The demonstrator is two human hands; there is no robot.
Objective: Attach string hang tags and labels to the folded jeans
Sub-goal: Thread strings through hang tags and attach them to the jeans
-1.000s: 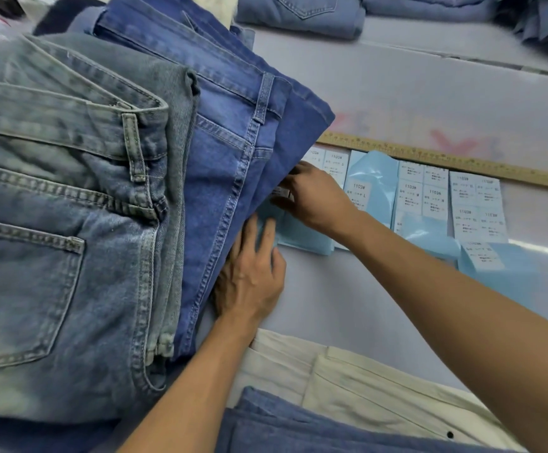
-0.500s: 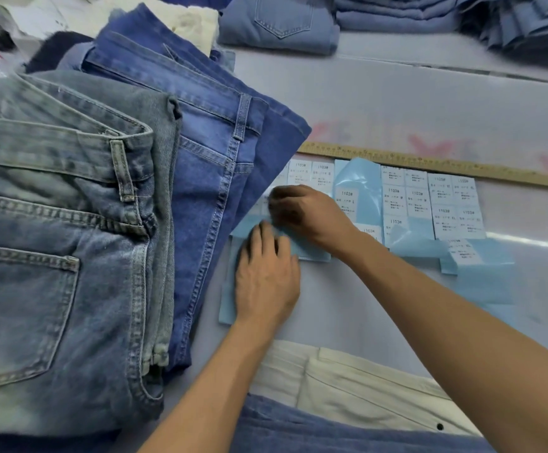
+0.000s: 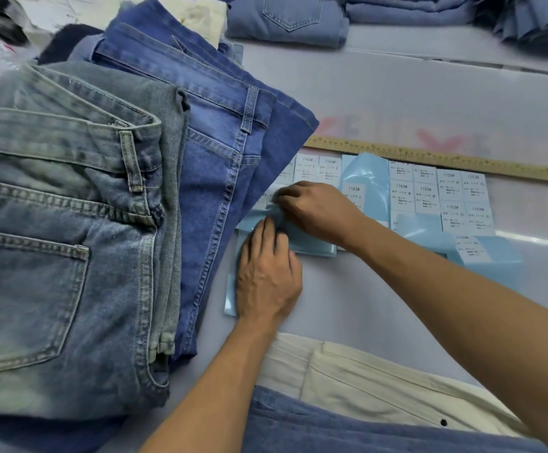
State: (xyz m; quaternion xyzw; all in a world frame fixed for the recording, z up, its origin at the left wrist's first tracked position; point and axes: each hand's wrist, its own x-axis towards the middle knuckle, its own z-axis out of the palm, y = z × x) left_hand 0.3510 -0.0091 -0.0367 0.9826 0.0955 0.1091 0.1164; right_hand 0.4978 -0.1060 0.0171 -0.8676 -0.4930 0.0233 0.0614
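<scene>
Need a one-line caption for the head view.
Left hand presses the blue backing sheet; right hand picks at a label.

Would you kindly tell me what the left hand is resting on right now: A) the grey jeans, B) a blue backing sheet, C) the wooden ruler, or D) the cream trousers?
B: the left hand lies flat on a blue backing sheet beside the jeans, while the ruler lies farther back, past the labels.
</scene>
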